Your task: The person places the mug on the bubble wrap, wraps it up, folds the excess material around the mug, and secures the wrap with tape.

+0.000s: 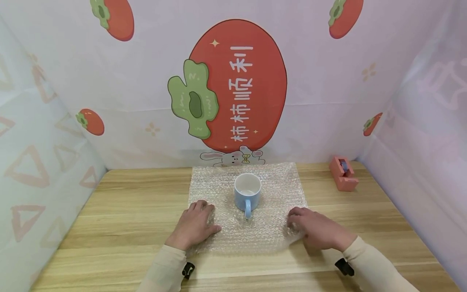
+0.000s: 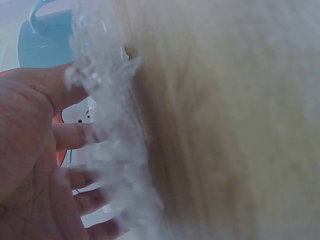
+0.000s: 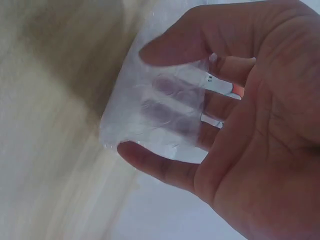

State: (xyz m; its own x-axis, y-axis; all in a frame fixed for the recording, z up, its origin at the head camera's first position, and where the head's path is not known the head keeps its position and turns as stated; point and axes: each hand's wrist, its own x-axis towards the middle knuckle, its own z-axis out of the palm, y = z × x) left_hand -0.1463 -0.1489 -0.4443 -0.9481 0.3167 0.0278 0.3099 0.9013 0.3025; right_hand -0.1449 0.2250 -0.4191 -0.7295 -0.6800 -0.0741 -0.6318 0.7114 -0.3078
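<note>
A light blue mug (image 1: 247, 197) with a white inside stands upright on a sheet of bubble wrap (image 1: 233, 239); its handle points toward me. At the sheet's left edge, my left hand (image 1: 195, 225) rests with fingers spread loosely. The left wrist view shows the bubble wrap's ragged edge (image 2: 117, 150) in front of those fingertips. My right hand (image 1: 321, 229) is at the sheet's right side, near a raised front corner. In the right wrist view, several of its fingers show through the clear wrap (image 3: 165, 120), while the thumb stands apart from them.
A pink tape dispenser (image 1: 343, 174) stands at the back right of the wooden table (image 1: 138, 211). Behind the table hangs a white cloth backdrop (image 1: 146, 81) printed with persimmons, and patterned cloth also flanks both sides.
</note>
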